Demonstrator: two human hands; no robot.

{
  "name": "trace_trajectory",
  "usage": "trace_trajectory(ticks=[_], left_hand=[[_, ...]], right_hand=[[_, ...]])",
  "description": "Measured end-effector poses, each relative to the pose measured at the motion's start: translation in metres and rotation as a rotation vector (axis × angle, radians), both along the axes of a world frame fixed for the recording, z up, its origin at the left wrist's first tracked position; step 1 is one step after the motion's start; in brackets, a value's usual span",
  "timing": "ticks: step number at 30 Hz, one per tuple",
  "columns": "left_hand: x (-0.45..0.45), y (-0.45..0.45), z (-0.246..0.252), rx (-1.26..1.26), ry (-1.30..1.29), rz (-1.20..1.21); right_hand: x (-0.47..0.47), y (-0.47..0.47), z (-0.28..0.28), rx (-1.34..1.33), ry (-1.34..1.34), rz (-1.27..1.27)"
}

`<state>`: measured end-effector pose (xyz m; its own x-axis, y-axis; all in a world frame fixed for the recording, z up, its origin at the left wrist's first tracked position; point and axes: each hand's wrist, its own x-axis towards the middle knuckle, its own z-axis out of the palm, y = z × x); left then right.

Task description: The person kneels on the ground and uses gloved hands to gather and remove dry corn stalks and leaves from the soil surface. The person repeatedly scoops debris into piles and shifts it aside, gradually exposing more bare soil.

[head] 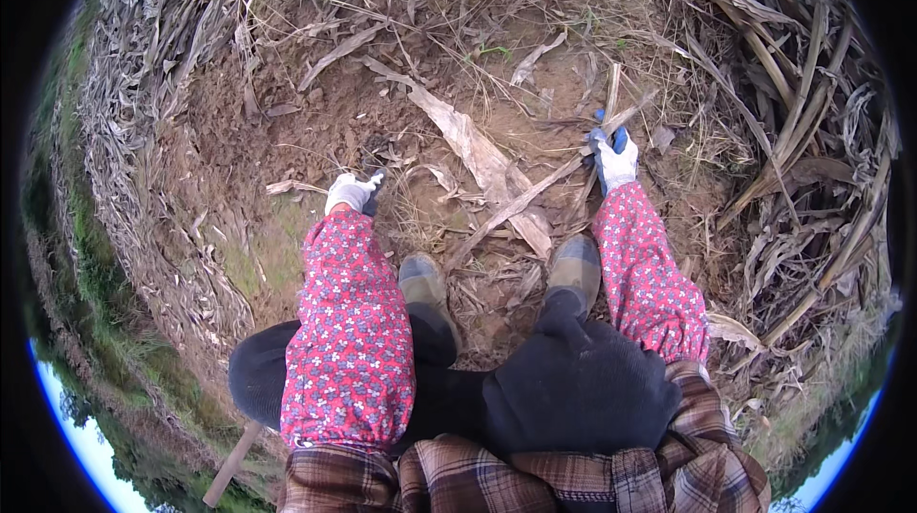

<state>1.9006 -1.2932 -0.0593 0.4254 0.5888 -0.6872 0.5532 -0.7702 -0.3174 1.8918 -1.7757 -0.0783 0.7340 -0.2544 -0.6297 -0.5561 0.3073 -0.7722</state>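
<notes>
My right hand (614, 155), in a white and blue work glove, is closed around dry plant stalks (613, 94) ahead of my right shoe. A long dry stalk (516, 205) runs from that hand down to the left, across a broad dry leaf (466, 137) on the soil. My left hand (356, 192), in a white and grey glove, is low over the bare soil at the left. Its fingertips point right, beside thin dry grass, and whether they hold anything cannot be made out.
Heaps of dry stalks and leaves (788, 133) rise at the right, with more dry leaves (143, 83) at the left. My shoes (575, 266) stand on littered soil. A wooden handle (233, 463) sticks out at the lower left. Green growth borders the far left.
</notes>
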Motion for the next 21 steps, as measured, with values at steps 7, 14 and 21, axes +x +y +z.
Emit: trace_trajectory(ticks=[7,14,21], left_hand=[[-0.059,-0.005,-0.025,-0.178,0.117,0.227],[-0.078,-0.157,0.028,0.205,-0.466,-0.195],[-0.058,-0.156,0.008,-0.17,-0.968,1.42]], right_hand=[[0.007,0.02,0.008,0.001,0.002,0.043],[-0.006,-0.012,-0.003,-0.083,0.041,-0.046],[0.001,0.01,0.001,-0.034,0.034,-0.014]])
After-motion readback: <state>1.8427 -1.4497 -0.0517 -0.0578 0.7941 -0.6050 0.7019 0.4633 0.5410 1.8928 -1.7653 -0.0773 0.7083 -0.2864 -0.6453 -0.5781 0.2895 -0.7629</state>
